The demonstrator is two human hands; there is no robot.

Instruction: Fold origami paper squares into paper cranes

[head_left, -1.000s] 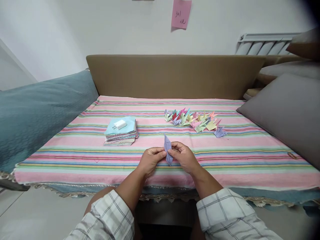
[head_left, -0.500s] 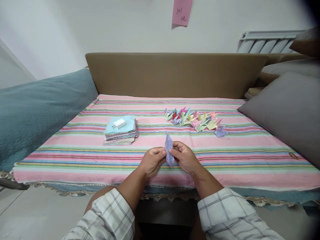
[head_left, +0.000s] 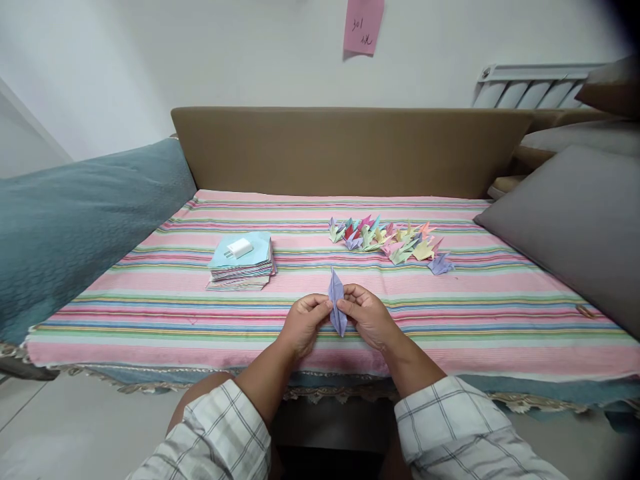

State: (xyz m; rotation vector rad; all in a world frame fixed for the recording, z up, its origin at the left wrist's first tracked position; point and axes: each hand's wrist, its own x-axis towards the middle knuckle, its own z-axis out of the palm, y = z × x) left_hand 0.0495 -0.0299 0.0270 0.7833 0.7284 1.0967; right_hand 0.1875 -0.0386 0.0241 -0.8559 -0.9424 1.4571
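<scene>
A slim piece of lavender folded origami paper (head_left: 337,288) is held near the front edge of the seat, its long points directed away from and toward the person. The left hand (head_left: 304,325) is clamped on its left side and the right hand (head_left: 369,319) on its right side, thumbs uppermost and close together near the middle; the fingers beneath are mostly hidden. Whether the lower point touches the striped cloth (head_left: 150,315) cannot be told.

The paper looks thin, so unequal pressure from the thumbs could set a crease off the centre line, leaving the two halves mismatched. Pulling the hands apart while both grip could tear it at the narrow points or spread the layers. A loosened pinch might let the folds spring out, and working above a soft seat would give little firm backing for a sharp crease.

Beyond the hands, a cluster of paper cranes (head_left: 369,240) lies to the right, many touching, with a lavender crane (head_left: 440,265) at the near right end; a sleeve or forearm sweeping forward could crush or scatter them. To the left, a white plug adapter (head_left: 241,249) rests on a stack of square paper (head_left: 239,275). The stack's layers sit unevenly, so a knock could slide the sheets and tip the adapter off.
</scene>
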